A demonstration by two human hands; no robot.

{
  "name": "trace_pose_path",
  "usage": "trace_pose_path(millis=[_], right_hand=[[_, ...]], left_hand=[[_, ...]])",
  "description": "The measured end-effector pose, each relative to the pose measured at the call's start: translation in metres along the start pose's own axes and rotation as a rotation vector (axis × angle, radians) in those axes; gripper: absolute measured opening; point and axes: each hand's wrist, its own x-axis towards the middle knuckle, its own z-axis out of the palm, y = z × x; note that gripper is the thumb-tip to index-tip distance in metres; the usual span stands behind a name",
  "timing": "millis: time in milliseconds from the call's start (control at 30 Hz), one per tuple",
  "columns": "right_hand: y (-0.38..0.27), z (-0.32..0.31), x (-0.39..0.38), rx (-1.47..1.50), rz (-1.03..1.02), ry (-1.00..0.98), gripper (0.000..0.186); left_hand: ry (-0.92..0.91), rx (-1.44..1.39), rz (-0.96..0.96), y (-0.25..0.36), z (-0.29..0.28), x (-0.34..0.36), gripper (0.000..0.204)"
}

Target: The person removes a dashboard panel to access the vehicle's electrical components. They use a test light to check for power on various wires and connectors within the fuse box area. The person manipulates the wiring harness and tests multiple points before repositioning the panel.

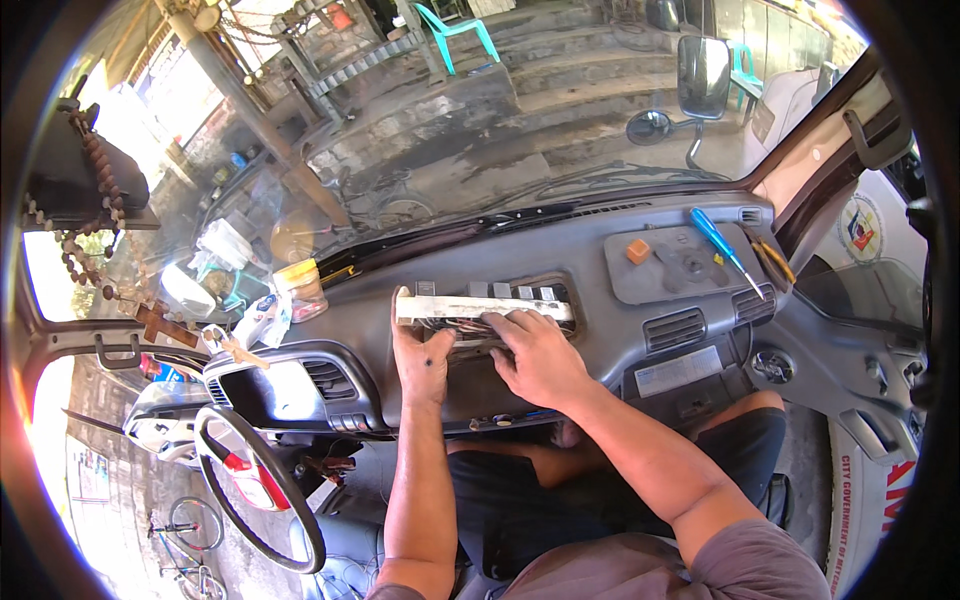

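Observation:
A long pale, grimy strip (460, 308) lies across an opening (553, 285) in the dashboard, with grey relays (501, 291) behind it and wires (462, 328) partly visible below it. My left hand (420, 352) grips the strip's left end, fingers up around it and thumb pointing toward the wires. My right hand (540, 355) has its curled fingers on the strip's lower middle and right part, over the opening. What lies under its fingertips is partly hidden.
A grey dash tray (645, 275) holds an orange block (637, 250), a blue screwdriver (715, 235) and pliers (775, 258). Bags and a tub (298, 283) sit at the left, near hanging beads (105, 180). The steering wheel (308, 530) is lower left; outside are green chairs (460, 35).

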Motion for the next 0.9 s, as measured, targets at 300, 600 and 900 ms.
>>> trace_pose_path(millis=[300, 600, 900], right_hand=[[-0.003, 0.000, 0.002, 0.024, 0.035, 0.080, 0.059], [-0.006, -0.002, -0.001, 0.046, 0.113, 0.205, 0.075], [-0.009, -0.012, -0.008, -0.069, -0.037, 0.146, 0.085]], left_hand=[[0.018, -0.083, 0.071, -0.006, 0.009, -0.008, 0.099], [-0.017, -0.107, 0.063, -0.022, -0.007, -0.019, 0.076], [-0.339, -0.323, 0.201, -0.038, -0.043, -0.034, 0.052]])
